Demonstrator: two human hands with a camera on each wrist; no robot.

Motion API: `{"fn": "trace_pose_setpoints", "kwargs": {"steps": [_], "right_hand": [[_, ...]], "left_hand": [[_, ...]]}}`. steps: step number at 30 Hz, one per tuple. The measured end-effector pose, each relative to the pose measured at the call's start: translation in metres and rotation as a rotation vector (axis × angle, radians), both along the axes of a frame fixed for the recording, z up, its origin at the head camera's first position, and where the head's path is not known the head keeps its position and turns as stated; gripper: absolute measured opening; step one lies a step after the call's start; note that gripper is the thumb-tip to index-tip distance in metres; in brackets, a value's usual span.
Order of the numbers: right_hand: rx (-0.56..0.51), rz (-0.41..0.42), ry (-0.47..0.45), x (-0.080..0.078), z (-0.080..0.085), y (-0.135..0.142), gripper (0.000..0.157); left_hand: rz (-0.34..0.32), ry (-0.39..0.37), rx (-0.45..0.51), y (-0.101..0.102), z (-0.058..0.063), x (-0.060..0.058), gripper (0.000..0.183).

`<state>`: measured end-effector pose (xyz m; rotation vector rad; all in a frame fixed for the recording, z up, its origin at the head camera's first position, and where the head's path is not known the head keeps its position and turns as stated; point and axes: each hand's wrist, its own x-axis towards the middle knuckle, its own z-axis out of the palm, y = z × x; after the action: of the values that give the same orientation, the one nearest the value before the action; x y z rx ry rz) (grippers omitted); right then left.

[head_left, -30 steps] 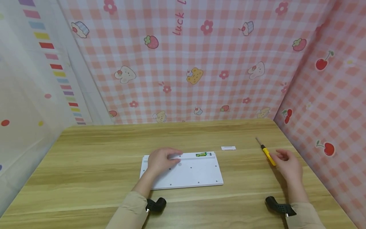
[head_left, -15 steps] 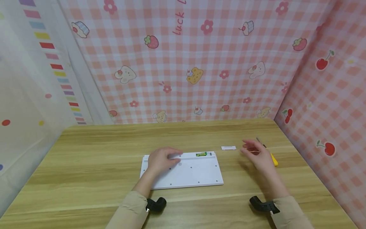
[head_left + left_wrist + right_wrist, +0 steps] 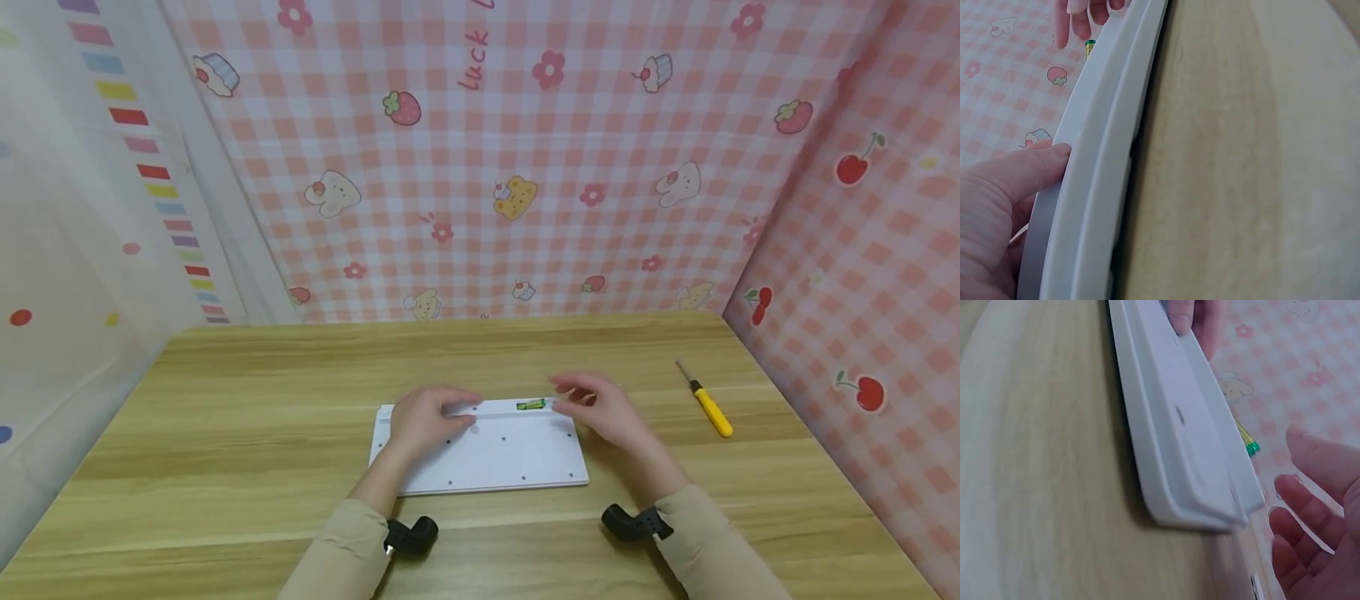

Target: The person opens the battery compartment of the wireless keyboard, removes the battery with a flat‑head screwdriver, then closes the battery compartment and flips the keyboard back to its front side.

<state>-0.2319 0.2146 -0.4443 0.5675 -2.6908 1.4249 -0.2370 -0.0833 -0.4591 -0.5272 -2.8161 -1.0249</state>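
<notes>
Nearest: blk wrist cams (image 3: pixel 411 536), one per wrist. Just ahead of them, near edge of white panel (image 3: pixel 517 457), which runs under L hand & ends about at R hand. L hand (image 3: pixel 429 421) holds it at far edge, thumb on face, fingers past edge. R hand (image 3: pixel 603 411), thumb & fingers apart, nothing held, at panel's far R corner. Green batt (image 3: pixel 531 405) btwn hands, just L of R hand. Yellow-hdl screwdriver (image 3: pixel 711 408) well R of R hand, bare strip of wood tabletop (image 3: pixel 652 358) btwn. Tabletop's far edge, then checked cloth (image 3: pixel 465 250), beyond both hands.
</notes>
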Motion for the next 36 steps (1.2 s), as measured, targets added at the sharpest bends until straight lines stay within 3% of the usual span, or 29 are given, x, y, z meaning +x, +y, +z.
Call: {"fn": "trace_pose_setpoints", "kwargs": {"steps": [6, 28, 36], "right_hand": [[0.060, 0.006, 0.019, -0.006, -0.001, -0.010, 0.034], [0.117, -0.024, -0.012, -0.011, -0.005, -0.019, 0.028], [0.098, -0.061, -0.048, -0.012, -0.006, -0.023, 0.014]], "left_hand": [[-0.003, 0.005, 0.001, 0.000, 0.000, 0.000, 0.025], [-0.012, 0.006, 0.004, -0.001, -0.001, 0.000, 0.026], [-0.014, 0.003, 0.007, -0.001, -0.001, -0.001, 0.025]]}}
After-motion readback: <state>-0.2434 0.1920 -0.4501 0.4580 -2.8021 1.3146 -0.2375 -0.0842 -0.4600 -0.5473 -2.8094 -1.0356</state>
